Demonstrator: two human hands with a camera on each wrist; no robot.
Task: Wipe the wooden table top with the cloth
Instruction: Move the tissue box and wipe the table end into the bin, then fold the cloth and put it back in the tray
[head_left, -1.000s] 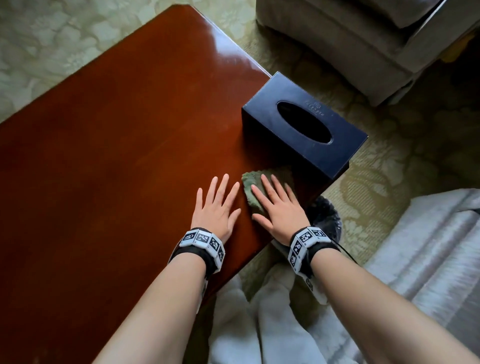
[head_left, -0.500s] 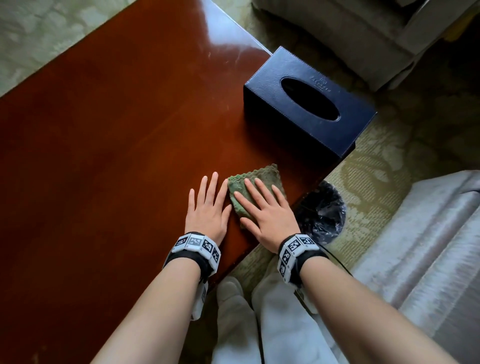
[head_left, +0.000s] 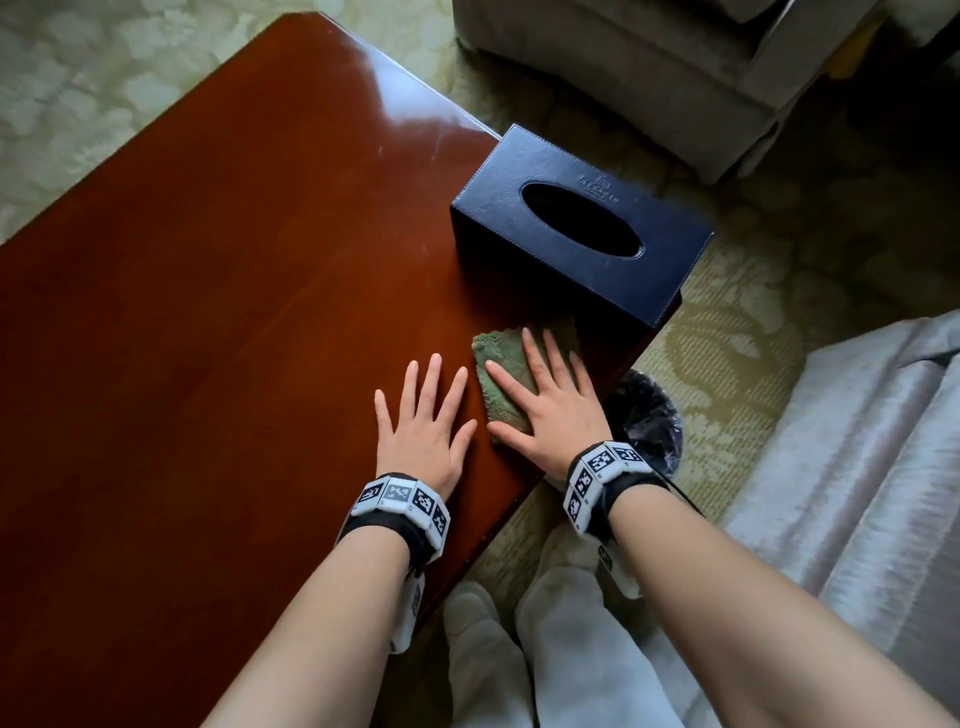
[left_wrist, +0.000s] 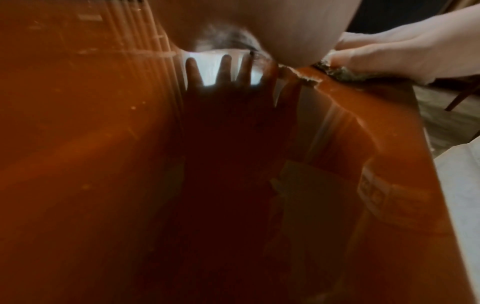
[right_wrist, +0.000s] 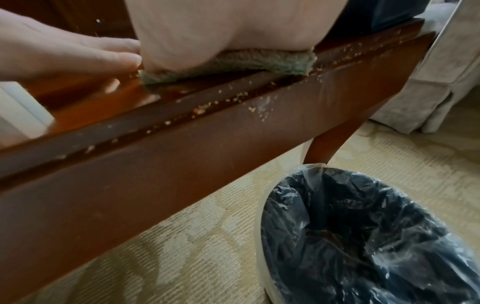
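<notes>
A glossy red-brown wooden table top (head_left: 218, 322) fills the left of the head view. A folded green cloth (head_left: 501, 366) lies near its right edge, just in front of the tissue box. My right hand (head_left: 550, 400) presses flat on the cloth with straight, spread fingers. My left hand (head_left: 423, 421) rests flat on the bare wood beside it, fingers spread, holding nothing. In the right wrist view the cloth (right_wrist: 233, 62) sits under my palm at the table edge (right_wrist: 182, 131), with pale crumbs along the rim. The left wrist view shows the table top (left_wrist: 91, 164) and the hand's reflection.
A dark blue tissue box (head_left: 579, 234) stands on the table's right corner beyond the cloth. A black bin lined with clear plastic (head_left: 649, 421) (right_wrist: 369, 238) sits on the carpet below the table edge. A grey armchair (head_left: 649, 67) is beyond, pale bedding (head_left: 857, 493) at right.
My right hand has slid the cloth back and forth near the tissue box: toward me half a second ago, now away again toward the box. The left hand stayed flat beside it.
</notes>
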